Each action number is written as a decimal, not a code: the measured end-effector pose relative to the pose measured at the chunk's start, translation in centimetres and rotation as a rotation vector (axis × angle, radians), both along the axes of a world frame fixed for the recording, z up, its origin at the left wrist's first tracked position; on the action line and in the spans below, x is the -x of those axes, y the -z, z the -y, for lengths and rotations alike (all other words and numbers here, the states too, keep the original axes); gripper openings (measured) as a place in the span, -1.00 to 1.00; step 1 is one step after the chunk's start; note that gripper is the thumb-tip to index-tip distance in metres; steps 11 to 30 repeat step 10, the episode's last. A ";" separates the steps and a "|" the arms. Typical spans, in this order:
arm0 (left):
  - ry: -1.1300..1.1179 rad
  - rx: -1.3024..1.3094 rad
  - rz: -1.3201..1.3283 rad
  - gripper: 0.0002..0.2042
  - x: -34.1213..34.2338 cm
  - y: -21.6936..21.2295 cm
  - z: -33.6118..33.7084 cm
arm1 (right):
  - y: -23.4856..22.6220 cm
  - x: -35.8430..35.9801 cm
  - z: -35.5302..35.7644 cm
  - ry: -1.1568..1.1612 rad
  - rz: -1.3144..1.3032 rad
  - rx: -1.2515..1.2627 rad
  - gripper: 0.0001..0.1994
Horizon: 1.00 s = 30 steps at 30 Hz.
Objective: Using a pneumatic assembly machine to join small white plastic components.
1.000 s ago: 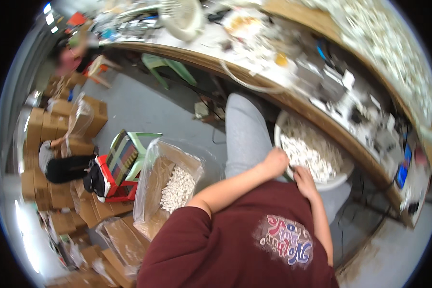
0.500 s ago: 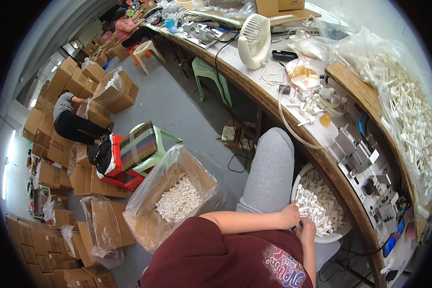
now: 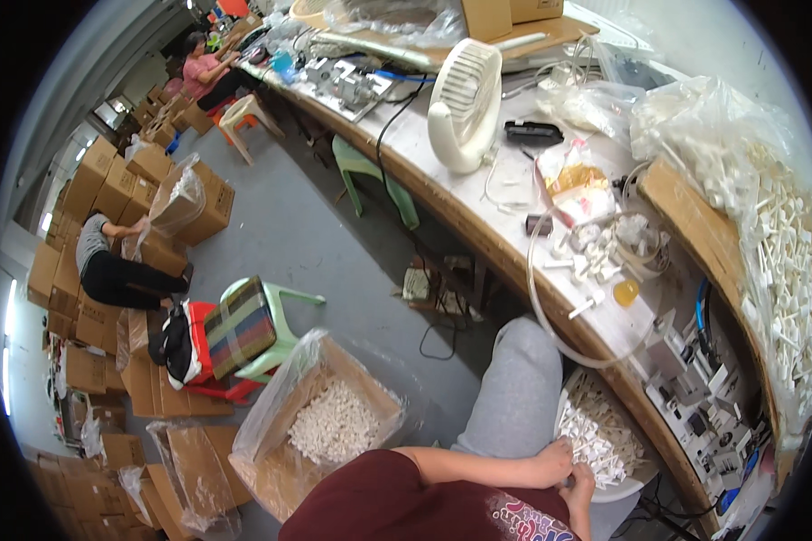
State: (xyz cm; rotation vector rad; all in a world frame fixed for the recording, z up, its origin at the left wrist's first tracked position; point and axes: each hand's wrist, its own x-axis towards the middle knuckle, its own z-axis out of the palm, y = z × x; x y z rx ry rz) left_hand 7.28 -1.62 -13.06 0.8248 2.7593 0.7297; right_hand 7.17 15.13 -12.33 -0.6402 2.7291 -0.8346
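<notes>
My left hand (image 3: 553, 461) reaches in from the left with its fingers curled. It is right beside my right hand (image 3: 578, 487), whose fingers are bent in as well. Both are at the near rim of a round white tub (image 3: 624, 491) beside my grey-trousered leg. Small white plastic pieces with thin stems (image 3: 595, 446) fill the tub. Whatever is between my fingers is too small and too covered to make out.
A workbench (image 3: 505, 236) with a white fan (image 3: 465, 106), a looped clear tube and metal fixtures (image 3: 695, 383) curves along the right. A plastic-lined carton (image 3: 275, 451) of white pieces (image 3: 334, 422) stands left. Stools, stacked cartons and two other people are farther off.
The whole view has shifted, so the tub and my hands appear lower in the picture. My hands stay close together at the tub's rim.
</notes>
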 end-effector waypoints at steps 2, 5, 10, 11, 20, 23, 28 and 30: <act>0.021 -0.013 0.034 -0.77 0.7 -1.9 1.7 | 0.5 0.2 0.7 0.002 -0.012 0.010 -0.66; -0.002 -0.019 0.096 -0.78 0.9 -0.6 2.1 | 0.2 0.0 2.2 0.037 0.030 0.029 -0.69; -0.071 -0.131 0.155 -0.75 1.8 0.6 1.6 | -0.5 0.0 2.4 0.102 0.046 0.040 -0.75; -0.071 -0.131 0.155 -0.75 1.8 0.6 1.6 | -0.5 0.0 2.4 0.102 0.046 0.040 -0.75; -0.071 -0.131 0.155 -0.75 1.8 0.6 1.6 | -0.5 0.0 2.4 0.102 0.046 0.040 -0.75; -0.071 -0.131 0.155 -0.75 1.8 0.6 1.6 | -0.5 0.0 2.4 0.102 0.046 0.040 -0.75; -0.071 -0.131 0.155 -0.75 1.8 0.6 1.6 | -0.5 0.0 2.4 0.102 0.046 0.040 -0.75; -0.071 -0.131 0.155 -0.75 1.8 0.6 1.6 | -0.5 0.0 2.4 0.102 0.046 0.040 -0.75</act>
